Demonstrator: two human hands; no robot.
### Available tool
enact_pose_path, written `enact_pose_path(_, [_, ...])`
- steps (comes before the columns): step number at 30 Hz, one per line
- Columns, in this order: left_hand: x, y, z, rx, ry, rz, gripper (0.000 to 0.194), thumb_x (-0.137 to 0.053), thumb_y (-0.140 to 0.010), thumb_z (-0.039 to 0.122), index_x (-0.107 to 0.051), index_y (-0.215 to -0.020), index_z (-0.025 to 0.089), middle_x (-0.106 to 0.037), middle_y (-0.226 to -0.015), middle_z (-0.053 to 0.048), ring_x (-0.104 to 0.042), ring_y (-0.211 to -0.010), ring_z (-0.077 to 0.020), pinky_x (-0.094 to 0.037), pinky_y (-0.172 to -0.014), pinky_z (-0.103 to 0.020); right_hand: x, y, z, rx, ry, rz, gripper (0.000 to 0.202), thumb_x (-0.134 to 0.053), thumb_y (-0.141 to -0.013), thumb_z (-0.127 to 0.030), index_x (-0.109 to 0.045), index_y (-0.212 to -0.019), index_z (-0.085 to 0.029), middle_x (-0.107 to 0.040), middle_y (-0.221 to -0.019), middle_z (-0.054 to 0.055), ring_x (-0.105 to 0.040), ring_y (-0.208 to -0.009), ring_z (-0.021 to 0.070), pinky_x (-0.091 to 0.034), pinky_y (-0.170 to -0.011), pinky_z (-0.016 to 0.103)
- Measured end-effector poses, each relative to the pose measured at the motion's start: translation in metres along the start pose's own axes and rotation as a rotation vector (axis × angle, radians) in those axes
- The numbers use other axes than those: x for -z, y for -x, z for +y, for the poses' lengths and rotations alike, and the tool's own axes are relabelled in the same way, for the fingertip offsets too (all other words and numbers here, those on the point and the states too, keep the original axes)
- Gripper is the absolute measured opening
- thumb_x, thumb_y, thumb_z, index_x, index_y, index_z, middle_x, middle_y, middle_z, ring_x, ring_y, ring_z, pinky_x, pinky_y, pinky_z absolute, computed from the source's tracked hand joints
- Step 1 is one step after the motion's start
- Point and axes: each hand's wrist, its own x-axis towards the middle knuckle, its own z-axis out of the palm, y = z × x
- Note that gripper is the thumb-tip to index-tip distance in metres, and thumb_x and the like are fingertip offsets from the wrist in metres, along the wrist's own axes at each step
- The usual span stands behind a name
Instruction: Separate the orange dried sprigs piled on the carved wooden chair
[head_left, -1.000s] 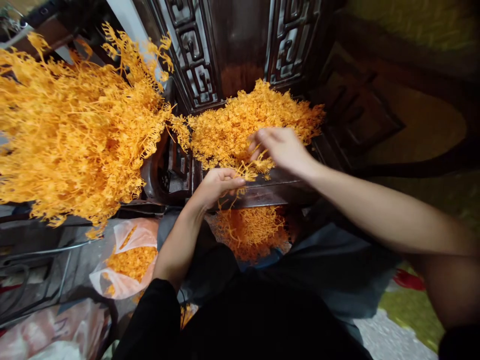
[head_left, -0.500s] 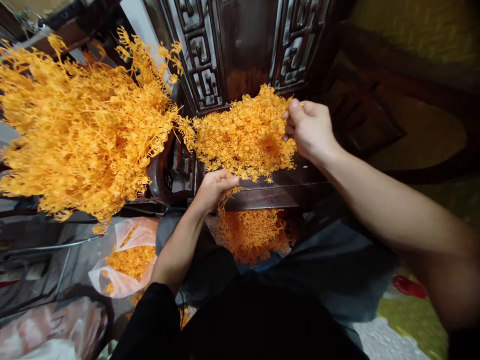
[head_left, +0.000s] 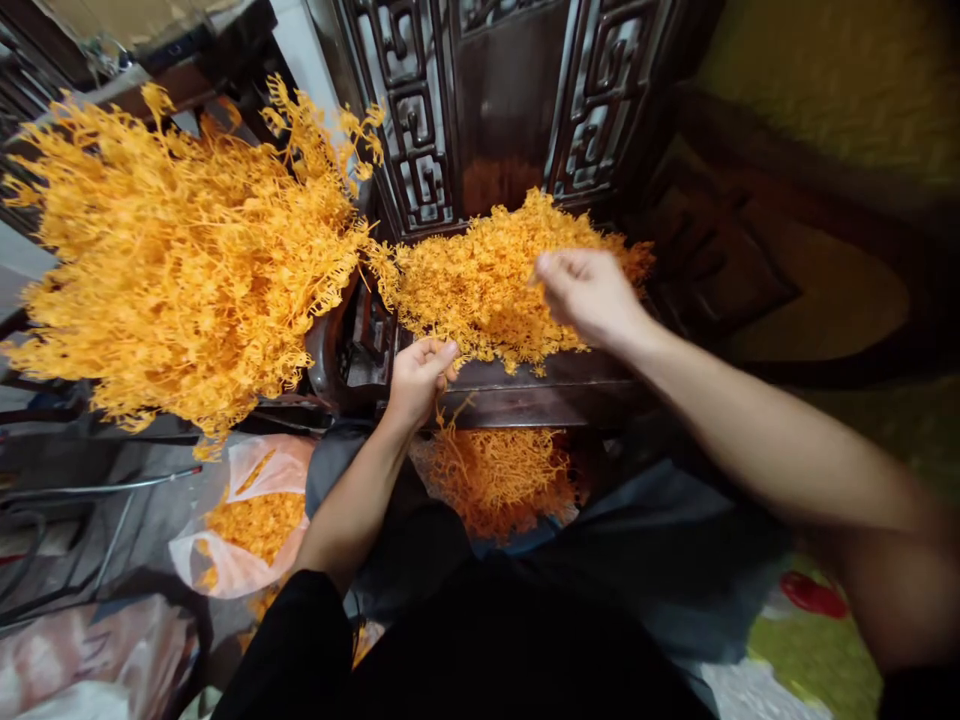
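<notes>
A heap of orange flower-like plastic pieces (head_left: 480,285) lies on the dark wooden bench seat. My left hand (head_left: 421,378) is closed in a pinch at the heap's front edge; what its fingertips hold, if anything, is too small to name. A thin orange stem (head_left: 454,412) shows just below that hand, apart from the fingers, above a mass of bare orange stems (head_left: 514,475) between my knees. Over the right part of the heap, my right hand (head_left: 589,295) has its fingers pressed together, slightly blurred. Whatever may be in them cannot be made out.
A large bundle of orange sprays (head_left: 187,270) spreads over the bench arm at left. Below it, an open plastic bag (head_left: 244,575) holds orange pieces. Carved dark wood (head_left: 502,100) rises behind the heap. Metal tubing (head_left: 112,488) lies at lower left.
My right hand has moved left and down over the heap. The orange stem that hung from my left hand has come away and is now lower, over the stems below.
</notes>
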Motion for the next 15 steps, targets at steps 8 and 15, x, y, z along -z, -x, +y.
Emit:
enact_pose_path(8, [-0.003,-0.001,-0.005,-0.190,-0.229,0.074,0.041,-0.076,-0.085,0.053,-0.060,-0.073,0.018,-0.062,-0.055,0.003,-0.050,-0.044,-0.0059,-0.036,-0.045,-0.019,-0.047,0.030,-0.007,0.109,0.236,-0.250,0.056,-0.056,-0.095,-0.070,-0.064,-0.075,-0.017,-0.048,-0.061,-0.001,-0.038,-0.059,0.0114,-0.026,-0.061,0.030])
enact_pose_path(15, [0.016,-0.017,-0.018,0.029,-0.256,0.020,0.047,-0.080,-0.078,0.058,-0.055,-0.070,0.019,-0.061,-0.051,0.004,-0.042,-0.033,-0.0064,-0.028,-0.036,-0.020,0.007,-0.018,0.008,0.001,0.183,0.264,0.032,-0.057,-0.099,-0.047,-0.067,-0.105,-0.017,-0.067,-0.090,0.008,-0.059,-0.074,0.0187,-0.048,-0.072,0.035])
